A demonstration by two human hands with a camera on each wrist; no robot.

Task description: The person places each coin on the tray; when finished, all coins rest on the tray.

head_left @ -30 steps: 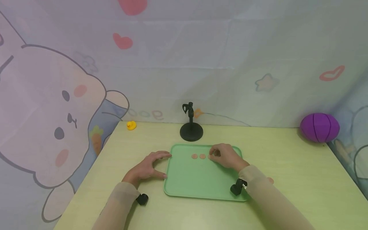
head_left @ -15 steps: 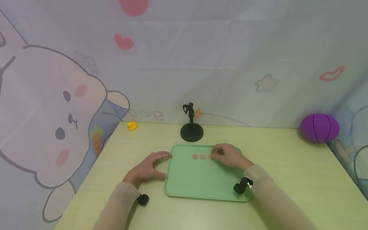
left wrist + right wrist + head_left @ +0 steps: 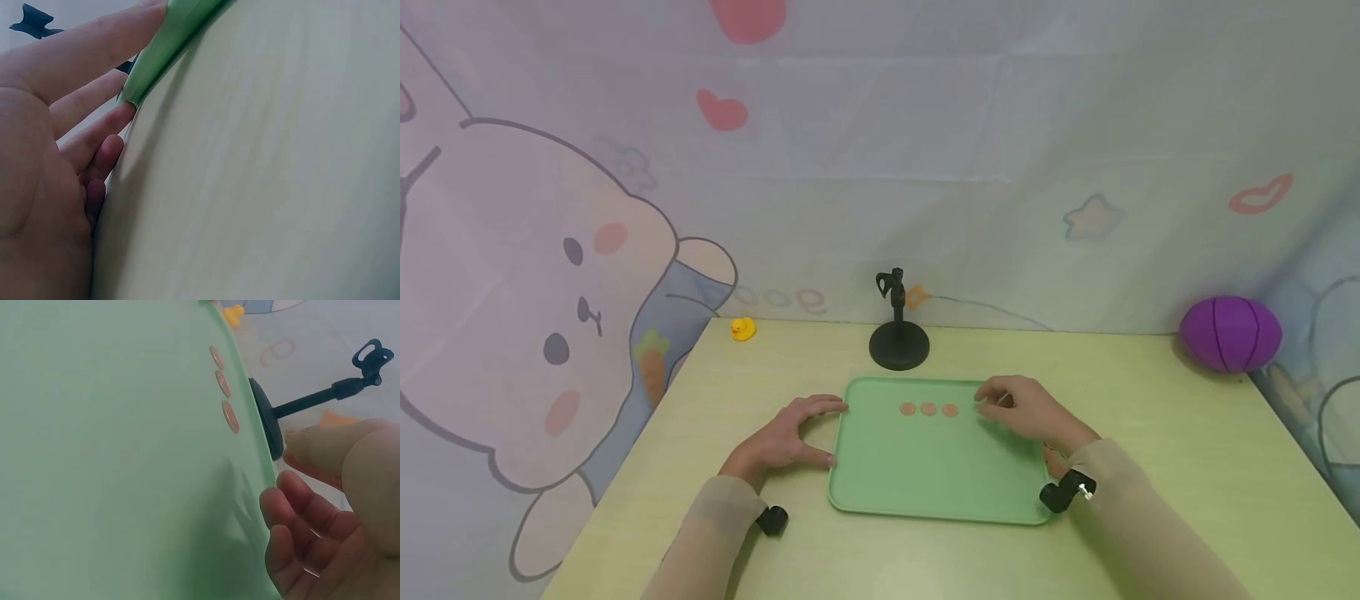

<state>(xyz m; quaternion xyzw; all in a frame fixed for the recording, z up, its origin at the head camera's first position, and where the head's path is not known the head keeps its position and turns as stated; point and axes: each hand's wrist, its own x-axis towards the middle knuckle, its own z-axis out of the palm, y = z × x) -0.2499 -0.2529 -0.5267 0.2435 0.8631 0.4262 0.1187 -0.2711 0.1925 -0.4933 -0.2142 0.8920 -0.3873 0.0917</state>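
On the far part of a green tray lie three copper-coloured coins in a row. My right hand hovers just right of the row, fingers loosely bent, holding nothing that shows. In the right wrist view its thumb is close to the forefinger, and the coins lie flat, apart from the hand. My left hand spans the tray's left edge, with thumb and fingertips touching the rim. The left wrist view shows its straight fingers against the green rim.
Copper-coloured pieces lie right of the tray, partly hidden by my right wrist. A black stand rises behind the tray. A yellow toy duck is at the back left, a purple ball at the back right. A printed cloth hangs behind.
My right hand has let go of the third coin and moved right, leaving it in line with the other two. The left hand stays at the tray's edge.
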